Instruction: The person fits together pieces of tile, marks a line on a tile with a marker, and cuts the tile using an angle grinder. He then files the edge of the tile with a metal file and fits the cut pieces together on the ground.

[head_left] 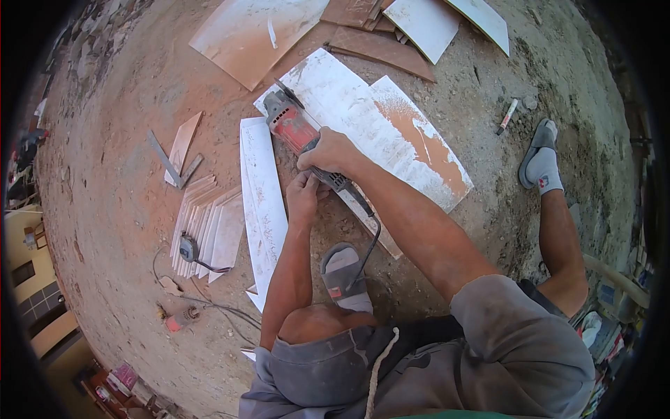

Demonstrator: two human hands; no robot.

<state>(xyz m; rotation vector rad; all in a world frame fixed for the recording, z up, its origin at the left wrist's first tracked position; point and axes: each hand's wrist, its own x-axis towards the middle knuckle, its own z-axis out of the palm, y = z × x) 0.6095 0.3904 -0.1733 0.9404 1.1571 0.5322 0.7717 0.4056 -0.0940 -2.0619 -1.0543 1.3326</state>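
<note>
A red and grey angle grinder lies over the white tiles, its disc end pointing up and left. My right hand is wrapped round the grinder's body from above. Right beside it, my left hand is closed at the underside of the grinder's rear end, its fingertips partly hidden. A cord runs from the grinder's tail towards my foot. Beneath the tool is a large white tile, dusty, with a second tile partly bare reddish-brown next to it. A narrow white tile stack lies left of my hands.
Cut tile strips lie at left with a tape measure on them. A metal square rests on a tile piece nearby. A red power tool, a marker and more tiles lie around on the dirt ground.
</note>
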